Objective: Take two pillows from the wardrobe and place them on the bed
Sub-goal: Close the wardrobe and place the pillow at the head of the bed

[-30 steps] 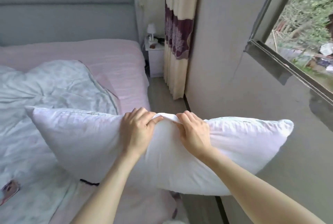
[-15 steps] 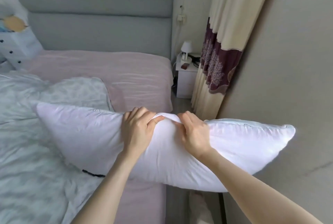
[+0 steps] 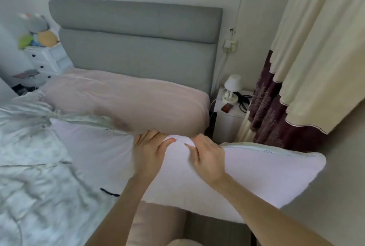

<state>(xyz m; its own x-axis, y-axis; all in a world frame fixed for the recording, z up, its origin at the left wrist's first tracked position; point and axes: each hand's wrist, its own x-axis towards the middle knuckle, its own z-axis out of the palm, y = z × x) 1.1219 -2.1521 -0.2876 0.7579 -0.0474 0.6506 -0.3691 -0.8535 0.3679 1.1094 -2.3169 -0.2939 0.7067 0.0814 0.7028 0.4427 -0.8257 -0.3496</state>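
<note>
Both hands — left hand (image 3: 147, 151) and right hand (image 3: 207, 154) — pinch the top edge of the white pillow (image 3: 256, 174), held over the bed (image 3: 126, 99) edge. Grey headboard (image 3: 136, 48), curtain (image 3: 308, 67) at right.

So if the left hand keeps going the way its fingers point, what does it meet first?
Most likely the pink sheet of the bed, just beyond the left hand, which grips the white pillow. Depth is unclear; the grey headboard lies farther along.
</note>
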